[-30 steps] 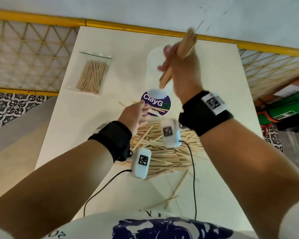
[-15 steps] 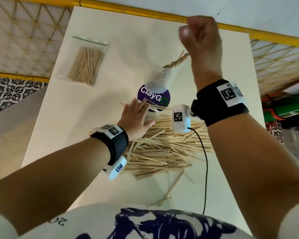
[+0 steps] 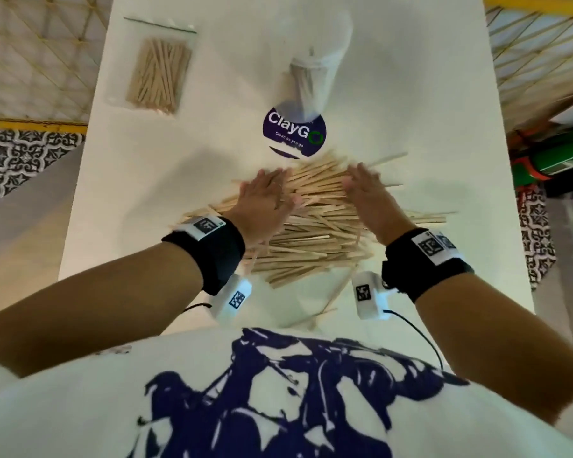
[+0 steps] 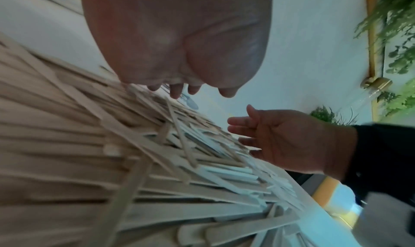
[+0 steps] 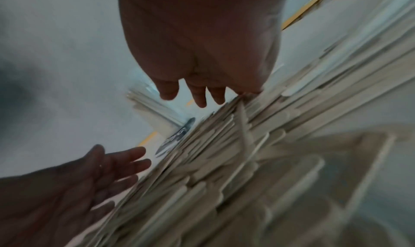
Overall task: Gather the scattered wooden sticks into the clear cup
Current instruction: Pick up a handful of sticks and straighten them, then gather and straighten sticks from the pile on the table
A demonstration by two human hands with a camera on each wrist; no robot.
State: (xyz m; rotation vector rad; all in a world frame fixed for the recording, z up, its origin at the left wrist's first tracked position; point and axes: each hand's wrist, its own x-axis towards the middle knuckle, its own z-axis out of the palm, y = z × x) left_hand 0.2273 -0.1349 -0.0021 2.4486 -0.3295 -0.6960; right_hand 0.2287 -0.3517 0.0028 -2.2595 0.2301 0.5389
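A big pile of flat wooden sticks [image 3: 315, 223] lies in the middle of the white table [image 3: 119, 200]. Beyond it stands the clear cup [image 3: 315, 71] with several sticks inside. My left hand [image 3: 265, 200] lies on the pile's left side with straight fingers. My right hand [image 3: 364, 190] lies on its right side, fingers straight too. In the left wrist view the left hand [image 4: 179, 43] hovers over the sticks [image 4: 112, 153] with the right hand [image 4: 287, 140] opposite. The right wrist view shows the right hand [image 5: 202, 46], the pile [image 5: 235, 162] and the left hand [image 5: 89, 176].
A clear zip bag of sticks [image 3: 159, 74] lies at the back left. A round purple "ClayGo" sticker [image 3: 293, 133] sits between cup and pile. A few loose sticks [image 3: 328, 302] lie near the table's front edge. Yellow railing and mesh flank the table.
My right hand has let its bundle of sticks into the cup and come down onto the pile's right side. My left hand has spread flat on the pile's left side.
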